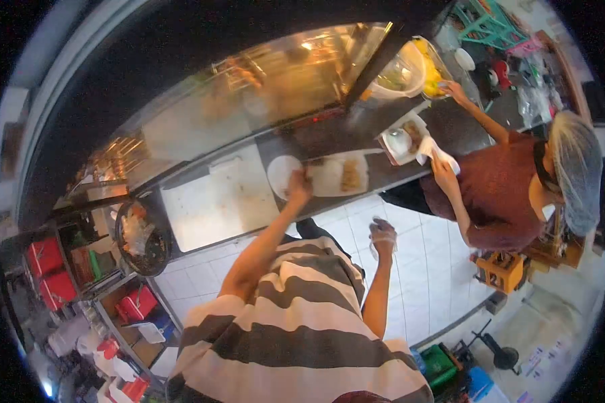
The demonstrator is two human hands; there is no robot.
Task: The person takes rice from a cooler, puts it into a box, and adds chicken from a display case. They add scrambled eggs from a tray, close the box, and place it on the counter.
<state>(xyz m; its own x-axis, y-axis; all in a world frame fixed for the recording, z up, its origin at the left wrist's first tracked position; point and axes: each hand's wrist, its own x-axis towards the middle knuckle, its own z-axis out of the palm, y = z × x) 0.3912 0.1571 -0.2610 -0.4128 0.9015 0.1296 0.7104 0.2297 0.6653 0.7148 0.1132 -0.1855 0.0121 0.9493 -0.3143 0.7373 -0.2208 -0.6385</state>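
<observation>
Right hand [383,236], clear-gloved: above floor tiles [410,269], finger closure unclear. Left hand [298,186], blurred: at the edge of a white round dish [281,172], grip unclear; dish on dark bench [306,142], beside open white tray [320,183], brown food [351,176] inside. Beyond: second open container [399,142], near co-worker [494,188].

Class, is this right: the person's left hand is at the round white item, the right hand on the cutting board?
The right hand is not there: the head view shows it above the tiled floor. The left hand is at the round white item, as stated.
</observation>
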